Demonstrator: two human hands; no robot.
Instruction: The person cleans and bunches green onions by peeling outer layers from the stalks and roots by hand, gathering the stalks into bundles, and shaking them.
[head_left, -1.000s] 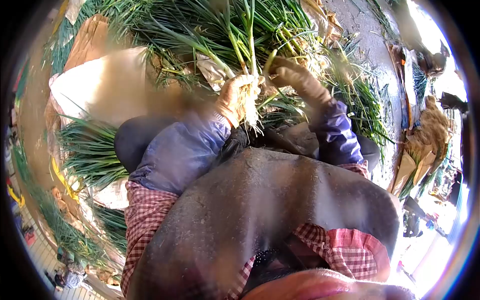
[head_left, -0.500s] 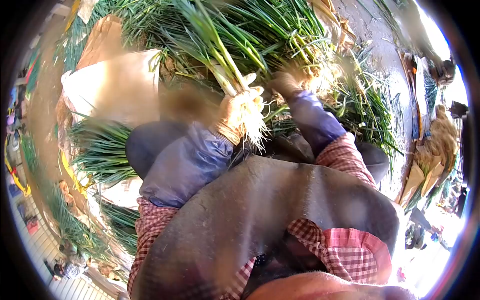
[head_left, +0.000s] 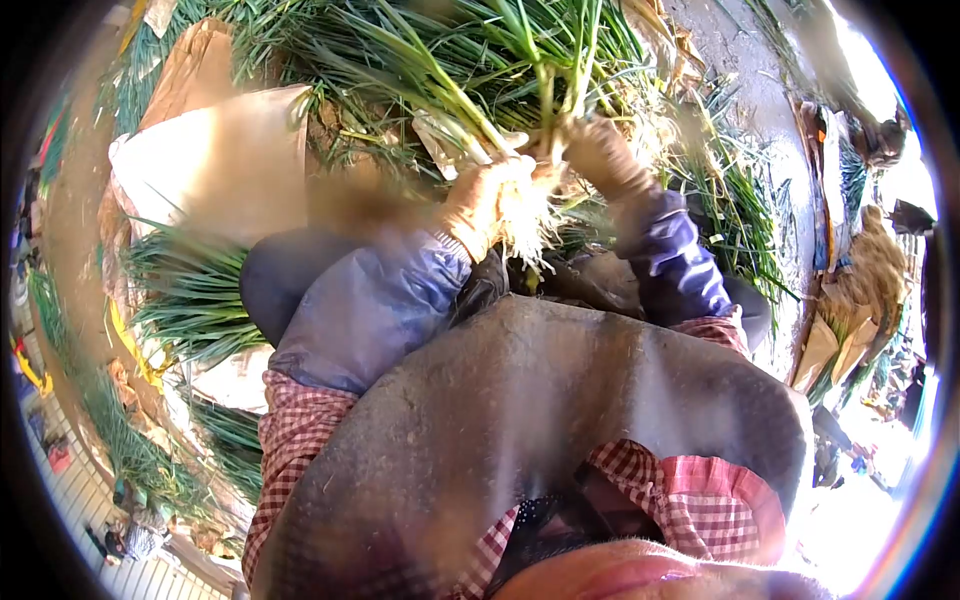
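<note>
Leftmost, a green bundle [head_left: 195, 300] and pale sheet [head_left: 265, 125] lie near the knee [head_left: 275, 280]; centrally, the left hand [head_left: 490, 200] clasps green onions [head_left: 461, 103] before a leafy heap [head_left: 340, 60], tops slanting up-left, roots [head_left: 525, 230] down; the right hand [head_left: 605, 160] grips near-upright stalks [head_left: 579, 85].

1. Produce-handling spot at ground level, farm or market type. Roofed or open-air: can't tell.
2. Main evidence: big heap of green onions [head_left: 340, 60] top centre, leafy bunch [head_left: 195, 300] mid-left, loose greens [head_left: 735, 215] right of centre.
3. Brown paper [head_left: 192, 70] and pale sheet [head_left: 225, 155] upper left.
4. Grey ground [head_left: 735, 50] upper right, littered with scraps.
5. Workwear fits: dark apron [head_left: 540, 390], bluish oversleeves [head_left: 365, 315].
6. Strong glare, right edge.
</note>
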